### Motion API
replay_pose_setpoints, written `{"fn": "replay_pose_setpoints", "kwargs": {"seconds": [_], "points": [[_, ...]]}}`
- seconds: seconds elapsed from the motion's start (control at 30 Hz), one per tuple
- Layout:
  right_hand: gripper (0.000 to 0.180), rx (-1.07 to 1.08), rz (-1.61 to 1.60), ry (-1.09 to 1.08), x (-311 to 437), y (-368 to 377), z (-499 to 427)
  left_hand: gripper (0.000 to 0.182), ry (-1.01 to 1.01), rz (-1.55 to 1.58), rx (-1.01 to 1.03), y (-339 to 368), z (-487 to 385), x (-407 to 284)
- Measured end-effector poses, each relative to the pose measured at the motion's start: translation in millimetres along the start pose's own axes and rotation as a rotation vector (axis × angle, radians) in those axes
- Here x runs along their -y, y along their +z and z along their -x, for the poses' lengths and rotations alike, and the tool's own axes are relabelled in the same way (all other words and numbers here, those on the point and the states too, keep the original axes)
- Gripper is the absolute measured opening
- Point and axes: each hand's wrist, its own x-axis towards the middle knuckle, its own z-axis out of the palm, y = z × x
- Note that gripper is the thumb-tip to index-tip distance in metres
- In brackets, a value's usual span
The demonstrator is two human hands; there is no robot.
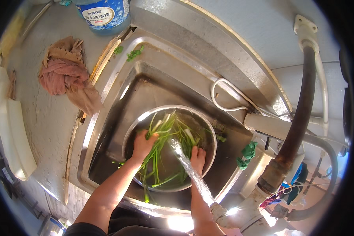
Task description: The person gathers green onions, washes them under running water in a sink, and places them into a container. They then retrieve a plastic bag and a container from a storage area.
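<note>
A round metal basin [169,190] with water and long green scallions [157,156] in it stands in a stainless steel sink [153,88]. My left hand [144,144] grips a bunch of the scallions at the basin's left side. At the right side, my right hand [198,156] has its fingers curled against more of the greens; part of it is hidden by them. Between my hands a thick stream of water [191,171] pours from the tap [221,215] into the basin. Some leaf ends hang over the basin's near rim.
A crumpled pink and tan cloth [66,73] lies on the left counter. Behind it stands a blue-labelled detergent bottle [106,17]. On the right, a dark hose [298,109] and a white pipe [268,125] run past the sink. A green cloth scrap [247,155] hangs on the sink's right edge.
</note>
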Motion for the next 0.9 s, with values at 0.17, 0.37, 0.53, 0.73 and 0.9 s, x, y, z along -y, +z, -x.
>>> {"fn": "replay_pose_setpoints", "kwargs": {"seconds": [0.17,0.37,0.53,0.73,0.9], "points": [[0.062,-0.129,0.366,-0.445,6.4,39.9,-14.6,0.065,0.127,-0.277,-0.260,23.2,14.8,9.8],[0.050,0.248,0.195,-0.337,-32.0,95.0,-25.0,0.057,-0.019,0.078,0.023,69.9,-23.0,56.0],[0.036,0.375,-0.201,0.178,-1.9,1.0,-22.7,0.050,-0.268,0.927,0.267,2.5,12.6,17.1],[0.058,-0.080,0.449,-0.526,30.3,-4.0,-15.7,0.075,0.110,-0.505,0.033,-12.6,21.1,-10.1],[0.046,-0.012,-0.209,-0.097,-37.5,80.2,-48.1,0.079,0.001,0.053,0.126,34.1,-11.6,1.3]]}}
